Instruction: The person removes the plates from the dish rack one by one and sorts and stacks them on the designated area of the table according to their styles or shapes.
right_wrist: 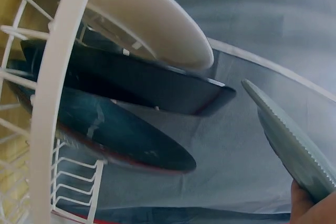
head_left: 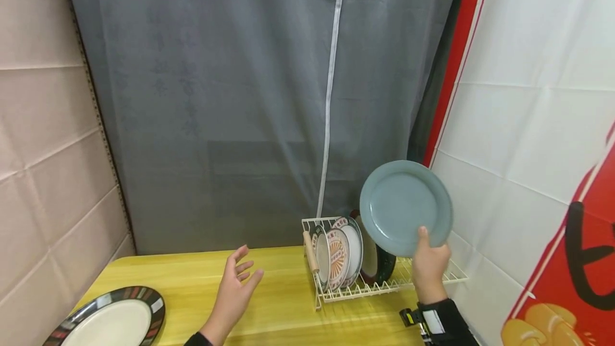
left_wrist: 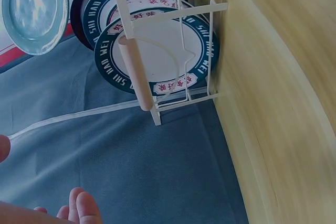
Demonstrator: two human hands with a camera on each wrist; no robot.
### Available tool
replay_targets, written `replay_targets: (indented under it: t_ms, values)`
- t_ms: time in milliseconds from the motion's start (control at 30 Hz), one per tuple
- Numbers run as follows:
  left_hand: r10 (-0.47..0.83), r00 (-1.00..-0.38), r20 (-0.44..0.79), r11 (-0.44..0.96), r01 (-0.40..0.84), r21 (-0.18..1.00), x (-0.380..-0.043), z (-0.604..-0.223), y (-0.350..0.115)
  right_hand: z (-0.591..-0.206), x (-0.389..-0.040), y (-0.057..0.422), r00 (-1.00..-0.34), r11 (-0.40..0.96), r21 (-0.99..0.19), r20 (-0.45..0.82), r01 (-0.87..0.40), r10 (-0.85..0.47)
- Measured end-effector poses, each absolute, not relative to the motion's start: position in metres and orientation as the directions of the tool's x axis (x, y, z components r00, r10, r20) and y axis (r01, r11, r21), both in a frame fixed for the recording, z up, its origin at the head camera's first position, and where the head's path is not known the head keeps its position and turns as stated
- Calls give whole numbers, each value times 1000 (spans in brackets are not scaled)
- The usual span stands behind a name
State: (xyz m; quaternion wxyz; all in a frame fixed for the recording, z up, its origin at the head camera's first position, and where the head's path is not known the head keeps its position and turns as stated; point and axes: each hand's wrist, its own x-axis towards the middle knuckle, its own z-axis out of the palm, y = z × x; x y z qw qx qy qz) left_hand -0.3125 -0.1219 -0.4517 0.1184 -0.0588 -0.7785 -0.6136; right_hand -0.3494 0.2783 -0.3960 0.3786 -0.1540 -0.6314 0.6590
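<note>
Plate [head_left: 401, 202], pale blue, up in the air on the right, over the far right of the loaded rack [head_left: 310, 252]! Right hand [head_left: 431, 266] clamps its near edge, thumb across its face, the rest spreading above and left. Left hand [head_left: 233, 295] hangs over the worktop [head_left: 283, 308], thumb and fingers apart.

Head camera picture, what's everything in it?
Table: 1, yellow, bottom
Rack: 1, cream, table's right
Handle: 1, tan, rack's left
Rack plates: several, number unclear, white or dark, in rack
Held plate: 1, blue-grey, right of middle
Dark-rimmed plate: 1, cream-centred, table's left
Curtain: 1, grey, back
Wall covers: 2, cream and white, sides
Banner: 1, red, lower right
Red strip: 1, red, beside curtain
Wrist device: 1, black, right wrist
Sleeves: 2, black, at wrists
Hands: 2, bare, left hand lower middle, right hand gripping held plate
</note>
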Motion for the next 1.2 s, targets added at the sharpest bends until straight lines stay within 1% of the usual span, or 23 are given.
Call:
replay_targets:
  t_ms: [67, 133, 267, 400, 500, 600, 667, 833, 1100, 1200]
  values:
    - [-51, -966, 253, 224, 236, 946, -316, -451, -122, -399, -350, 272, -657, 91, -952, 268, -291, 705]
    - [-47, -968, 248, 204, 234, 951, -321, -451, -122, -401, -351, 265, -664, 85, -949, 274, -303, 695]
    - [-25, -971, 238, 160, 231, 960, -328, -450, -120, -408, -350, 257, -711, 43, -942, 280, -332, 645]
    - [-6, -971, 240, 138, 237, 962, -330, -449, -117, -414, -348, 250, -733, 5, -936, 280, -352, 621]
    - [2, -970, 244, 130, 242, 962, -330, -448, -114, -418, -347, 244, -749, -49, -927, 268, -372, 605]
    - [2, -968, 252, 119, 250, 961, -331, -447, -110, -420, -345, 236, -780, -108, -918, 258, -383, 571]
    - [1, -966, 258, 112, 256, 960, -331, -446, -107, -421, -343, 232, -799, -121, -917, 258, -379, 543]
    - [7, -969, 248, 82, 248, 965, -332, -443, -100, -427, -340, 220, -818, -139, -914, 264, -382, 511]
    - [33, -968, 248, 28, 249, 968, -336, -444, -87, -437, -334, 198, -848, -233, -891, 248, -389, 469]
    - [45, -967, 252, 11, 253, 967, -337, -447, -82, -440, -330, 190, -856, -238, -892, 247, -384, 453]
